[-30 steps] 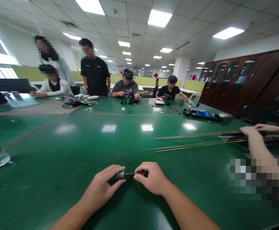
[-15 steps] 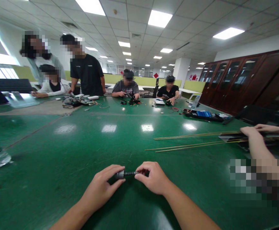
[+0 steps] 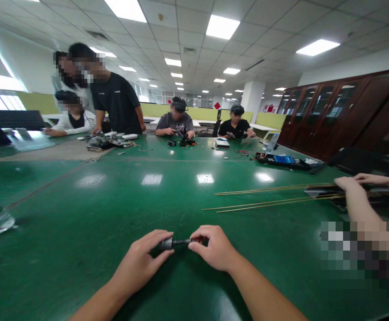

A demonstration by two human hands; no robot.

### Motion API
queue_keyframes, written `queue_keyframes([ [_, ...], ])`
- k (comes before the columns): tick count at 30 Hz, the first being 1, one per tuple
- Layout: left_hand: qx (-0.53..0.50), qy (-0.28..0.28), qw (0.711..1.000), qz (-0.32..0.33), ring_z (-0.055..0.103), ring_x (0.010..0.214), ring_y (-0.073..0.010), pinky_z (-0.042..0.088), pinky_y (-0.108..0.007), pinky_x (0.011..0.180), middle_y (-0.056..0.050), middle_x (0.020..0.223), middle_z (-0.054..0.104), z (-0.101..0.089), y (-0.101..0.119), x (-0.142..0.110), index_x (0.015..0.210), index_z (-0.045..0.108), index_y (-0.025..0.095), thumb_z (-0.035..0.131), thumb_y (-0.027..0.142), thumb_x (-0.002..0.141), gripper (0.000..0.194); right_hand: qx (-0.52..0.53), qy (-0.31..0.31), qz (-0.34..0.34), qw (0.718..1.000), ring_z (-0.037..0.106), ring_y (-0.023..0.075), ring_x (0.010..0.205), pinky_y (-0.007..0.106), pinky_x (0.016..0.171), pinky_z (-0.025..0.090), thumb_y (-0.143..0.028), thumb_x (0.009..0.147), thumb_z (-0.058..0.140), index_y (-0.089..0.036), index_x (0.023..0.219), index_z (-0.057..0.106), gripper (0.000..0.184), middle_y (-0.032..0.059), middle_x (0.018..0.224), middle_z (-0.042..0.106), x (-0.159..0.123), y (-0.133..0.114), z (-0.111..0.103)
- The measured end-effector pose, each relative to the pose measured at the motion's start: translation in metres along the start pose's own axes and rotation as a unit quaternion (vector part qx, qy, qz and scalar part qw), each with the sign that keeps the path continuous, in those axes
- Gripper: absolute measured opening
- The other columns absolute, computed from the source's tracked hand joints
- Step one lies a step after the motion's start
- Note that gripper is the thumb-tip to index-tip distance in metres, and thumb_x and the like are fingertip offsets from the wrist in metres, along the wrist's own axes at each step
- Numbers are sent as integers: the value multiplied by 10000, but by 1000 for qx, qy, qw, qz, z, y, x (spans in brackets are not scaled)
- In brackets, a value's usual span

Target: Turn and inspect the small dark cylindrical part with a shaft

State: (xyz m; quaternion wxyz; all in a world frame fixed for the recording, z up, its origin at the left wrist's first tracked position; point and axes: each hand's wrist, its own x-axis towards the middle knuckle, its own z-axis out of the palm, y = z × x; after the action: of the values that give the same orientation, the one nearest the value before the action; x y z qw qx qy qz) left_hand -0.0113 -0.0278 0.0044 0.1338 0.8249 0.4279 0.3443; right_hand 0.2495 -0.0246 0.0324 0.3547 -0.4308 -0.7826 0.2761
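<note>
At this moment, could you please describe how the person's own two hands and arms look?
The left hand and right hand are bare, without gloves. No sleeve covers the visible forearms. No watch, bracelet, ring, cable or marking shows on them.

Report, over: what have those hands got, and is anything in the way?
Left fingers gripping grey cylinder. Right fingers pinching dark shaft, in line with cylinder. Gold rods lie beyond, not blocking.

Glossy green flat tabletop [image 3: 114,200] shows white light patches [image 3: 205,179]. Small gray cylindrical part [image 3: 168,243] has thin black shaft [image 3: 180,242]. Long thin gold rods [image 3: 247,191]. Tall reddish-brown wooden cabinets [image 3: 348,111]. Low yellow-green partition [image 3: 271,120]. Red diamond decoration [image 3: 217,105].
</note>
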Motion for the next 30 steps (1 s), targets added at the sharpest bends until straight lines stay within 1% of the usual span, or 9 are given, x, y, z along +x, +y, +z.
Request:
queue_keyframes([
  [8,7,5,1000,7,647,1121,-217,550,-381,991,-55,1211,673,-1,-1,0,1253,620,287,664,333,902,356,3,1,1,1000,630,152,720,250,690,465,-244,846,716,-198,887,771,83,21,784,700,1,1,-1],
  [14,12,16,1000,24,666,1092,-229,569,-382,964,-75,1186,686,-2,1,1,1241,634,269,662,330,901,347,0,0,-1,1000,630,153,715,253,694,471,-241,843,716,-201,880,768,76,19,775,696,1,2,-1],
  [25,11,14,1000,13,655,1111,-221,552,-388,990,-59,1197,680,-3,-1,0,1243,623,282,671,326,897,352,-1,-1,-3,1000,632,152,715,251,689,465,-237,843,717,-202,877,769,71,16,774,697,1,1,-3],
  [30,14,24,999,25,670,1082,-234,568,-387,960,-80,1171,692,-3,-1,1,1229,638,254,669,329,895,343,-5,1,0,1000,635,157,717,257,692,471,-244,846,714,-203,876,770,75,21,778,703,1,1,-3],
])
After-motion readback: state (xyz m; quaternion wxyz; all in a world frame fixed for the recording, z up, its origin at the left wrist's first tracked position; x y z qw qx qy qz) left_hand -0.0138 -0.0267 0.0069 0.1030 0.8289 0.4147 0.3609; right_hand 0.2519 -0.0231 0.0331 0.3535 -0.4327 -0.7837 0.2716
